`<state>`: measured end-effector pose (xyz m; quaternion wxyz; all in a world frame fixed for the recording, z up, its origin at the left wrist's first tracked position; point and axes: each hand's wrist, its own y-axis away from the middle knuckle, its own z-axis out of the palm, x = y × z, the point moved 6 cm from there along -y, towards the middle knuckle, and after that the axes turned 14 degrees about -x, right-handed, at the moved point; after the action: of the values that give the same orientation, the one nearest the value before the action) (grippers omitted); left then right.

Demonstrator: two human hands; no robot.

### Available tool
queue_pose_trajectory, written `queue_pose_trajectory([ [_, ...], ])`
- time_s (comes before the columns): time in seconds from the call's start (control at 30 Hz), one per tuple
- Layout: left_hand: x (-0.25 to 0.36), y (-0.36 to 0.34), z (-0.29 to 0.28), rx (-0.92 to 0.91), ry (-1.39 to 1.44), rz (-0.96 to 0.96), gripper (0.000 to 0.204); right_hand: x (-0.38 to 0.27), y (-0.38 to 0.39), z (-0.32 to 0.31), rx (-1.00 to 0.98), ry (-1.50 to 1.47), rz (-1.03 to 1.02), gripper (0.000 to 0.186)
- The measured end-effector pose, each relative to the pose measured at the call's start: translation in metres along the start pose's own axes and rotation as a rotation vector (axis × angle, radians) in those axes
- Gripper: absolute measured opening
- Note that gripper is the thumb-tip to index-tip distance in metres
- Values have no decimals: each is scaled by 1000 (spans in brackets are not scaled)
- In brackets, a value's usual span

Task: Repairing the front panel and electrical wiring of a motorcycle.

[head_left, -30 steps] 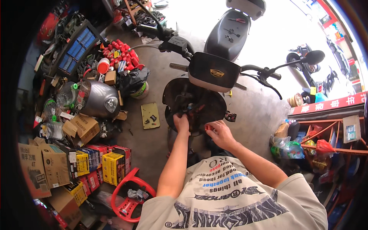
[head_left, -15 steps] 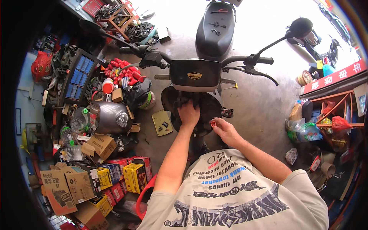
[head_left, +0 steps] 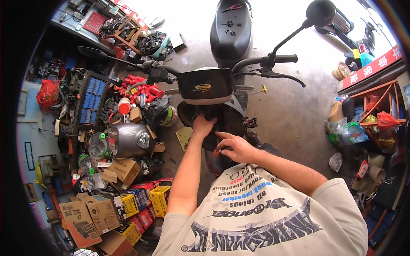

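A scooter stands facing me, its black front panel (head_left: 206,86) carrying a gold badge. Below that panel lies a dark open front cavity (head_left: 230,121). My left hand (head_left: 204,126) reaches into it; the thumb shows, but the other fingers are mostly lost in the shadow, and whatever they touch is hidden. Just outside the cavity's lower edge is my right hand (head_left: 236,147), with a small red part (head_left: 216,152) pinched between thumb and fingers and the index finger stretched out toward the left hand.
Red-handled pliers (head_left: 232,8) and small black parts rest on the scooter's seat (head_left: 231,42). On the floor are a yellow board (head_left: 184,137) and a yellow-handled tool (head_left: 261,89). Boxes (head_left: 124,170), bottles and a silver fairing (head_left: 133,140) crowd the left. Shelving (head_left: 381,101) stands right.
My right hand has come left and slightly down, closer to my left hand, with the red part turned lower in its grip. My left hand stays in the cavity. The whole view has shifted a little.
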<state>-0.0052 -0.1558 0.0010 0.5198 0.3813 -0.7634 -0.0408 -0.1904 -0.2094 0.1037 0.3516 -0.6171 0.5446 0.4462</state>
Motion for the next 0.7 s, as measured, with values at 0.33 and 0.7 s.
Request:
queue_pose_trajectory([
  [0.33, -17, -3, -7, 139, -35, 49, 38, 46, 38, -66, 550, 523, 503, 32],
  [0.7, 2, 11, -6, 179, -90, 63, 38, 60, 18, -61, 375, 744, 555, 36],
])
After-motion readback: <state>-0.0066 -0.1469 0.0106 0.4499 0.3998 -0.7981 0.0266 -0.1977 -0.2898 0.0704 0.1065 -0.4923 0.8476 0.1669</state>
